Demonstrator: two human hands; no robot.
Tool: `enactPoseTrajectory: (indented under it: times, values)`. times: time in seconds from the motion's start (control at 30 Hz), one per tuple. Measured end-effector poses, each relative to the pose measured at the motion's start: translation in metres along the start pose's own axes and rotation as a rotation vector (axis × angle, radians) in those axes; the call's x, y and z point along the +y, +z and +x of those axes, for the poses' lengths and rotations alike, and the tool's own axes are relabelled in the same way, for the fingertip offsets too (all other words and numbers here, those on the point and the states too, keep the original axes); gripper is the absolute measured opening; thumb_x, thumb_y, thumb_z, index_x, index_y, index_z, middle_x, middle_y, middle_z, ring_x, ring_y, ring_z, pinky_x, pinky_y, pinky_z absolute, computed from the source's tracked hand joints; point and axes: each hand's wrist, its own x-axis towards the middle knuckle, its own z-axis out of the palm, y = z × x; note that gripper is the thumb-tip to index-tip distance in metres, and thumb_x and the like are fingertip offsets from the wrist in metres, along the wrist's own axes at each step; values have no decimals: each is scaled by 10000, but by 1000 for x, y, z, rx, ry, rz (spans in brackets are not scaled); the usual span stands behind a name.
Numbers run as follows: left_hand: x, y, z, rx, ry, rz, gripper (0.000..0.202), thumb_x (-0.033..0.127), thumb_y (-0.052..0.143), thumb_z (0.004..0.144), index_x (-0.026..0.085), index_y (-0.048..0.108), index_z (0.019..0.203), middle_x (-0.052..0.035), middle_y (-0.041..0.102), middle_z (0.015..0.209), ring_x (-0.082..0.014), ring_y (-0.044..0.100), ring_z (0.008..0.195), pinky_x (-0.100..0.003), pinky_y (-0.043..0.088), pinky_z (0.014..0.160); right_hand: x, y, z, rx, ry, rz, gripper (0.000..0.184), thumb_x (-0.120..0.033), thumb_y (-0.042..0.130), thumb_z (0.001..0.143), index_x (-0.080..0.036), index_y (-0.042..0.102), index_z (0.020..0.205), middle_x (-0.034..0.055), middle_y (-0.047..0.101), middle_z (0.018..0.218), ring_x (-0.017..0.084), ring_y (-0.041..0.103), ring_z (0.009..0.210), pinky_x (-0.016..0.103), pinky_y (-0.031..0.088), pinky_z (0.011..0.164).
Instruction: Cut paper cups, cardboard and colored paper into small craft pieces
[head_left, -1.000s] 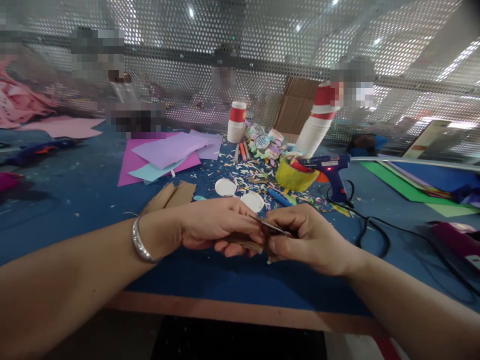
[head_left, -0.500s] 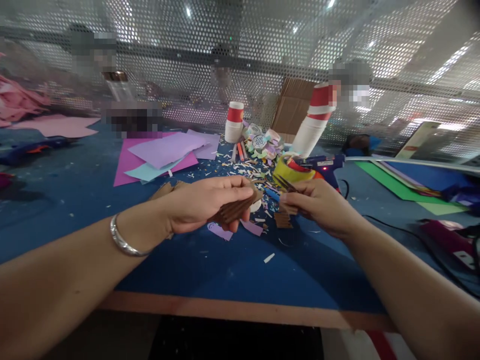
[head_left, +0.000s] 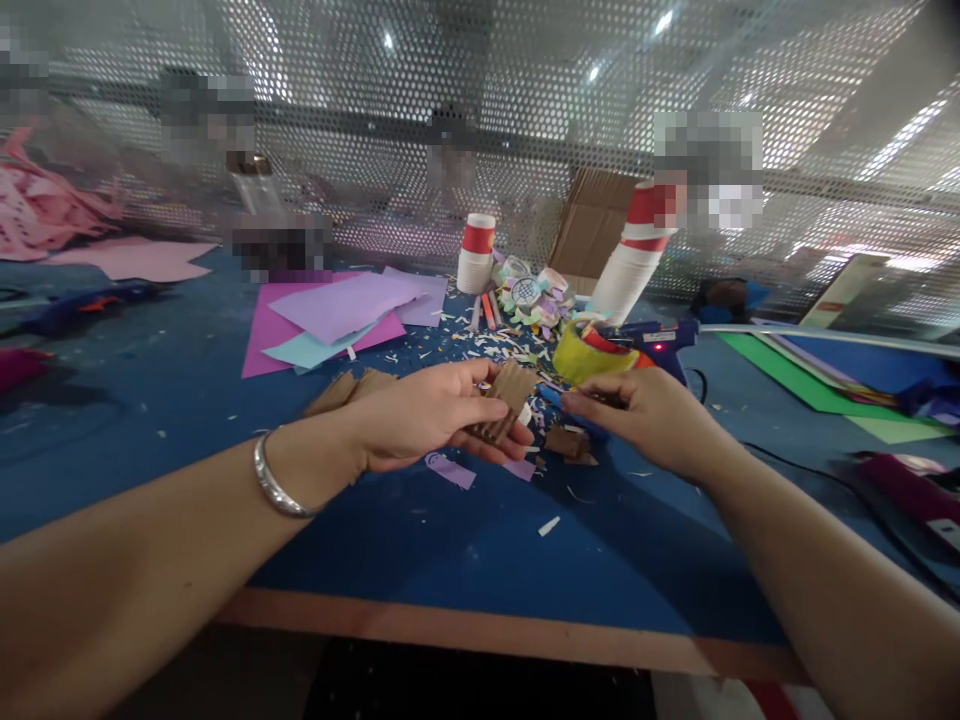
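My left hand (head_left: 427,415), with a silver bangle on its wrist, is closed around a small stack of corrugated cardboard pieces (head_left: 510,395). The thumb lies on top and the fingers curl beneath. To the right, my right hand (head_left: 645,415) is closed in a pinch. Something small and dark shows inside its fingers, but I cannot make out what it is. Just left of its fingertips is a blue object (head_left: 551,397). Under that hand a brown cardboard scrap (head_left: 566,440) lies on the table. More cardboard (head_left: 341,390) lies behind my left wrist.
Paper scraps litter the table's middle. Purple sheets (head_left: 337,300) lie at the left. Paper cups stand in a short stack (head_left: 476,255) and a tall leaning stack (head_left: 630,265). Yellow tape (head_left: 589,355) and a blue glue gun (head_left: 660,340) sit beyond my right hand. A perforated screen rises behind.
My left hand has turned the cardboard so its flat ridged face shows more. The dark prongs seen at my right fingertips no longer stick out. The whole view has shifted slightly.
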Motion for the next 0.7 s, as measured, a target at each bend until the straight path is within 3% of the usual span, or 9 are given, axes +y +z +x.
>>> enactPoseTrajectory:
  times: [0.1,0.2,0.4,0.57,0.7]
  values:
    - [0,2,0,25,-15,27,272,243,628,928,168,582,1186,-105,759,1013,-211,748,906,-282,572,685,-9,5,-4,103,45,97,476,-597,643,880,-167,693,683,-3,536,587,121,408,551,276,292,510]
    - [-2,4,2,21,17,42,298,214,636,929,164,600,1221,-77,762,937,-175,746,817,-258,560,656,-20,13,-8,89,47,285,416,-566,669,877,-172,689,743,-10,537,628,125,431,583,273,323,534]
    - [-5,7,4,-1,26,57,97,155,658,912,121,658,1003,-47,747,892,-128,737,751,-241,570,681,-29,22,-11,16,46,434,310,-492,698,867,-193,669,787,7,600,696,148,502,624,289,407,589]
    - [-2,8,4,104,105,-27,79,126,649,913,110,639,990,-53,746,851,-135,733,788,-280,587,777,-30,21,-13,128,31,420,344,-518,695,883,-178,681,834,-23,529,663,113,417,586,261,328,534]
    - [-2,9,6,199,188,-98,112,112,673,885,112,629,988,-40,727,858,-148,727,826,-335,591,864,-29,22,-15,109,12,470,449,-621,617,916,-180,667,852,-53,425,582,100,324,522,268,243,485]
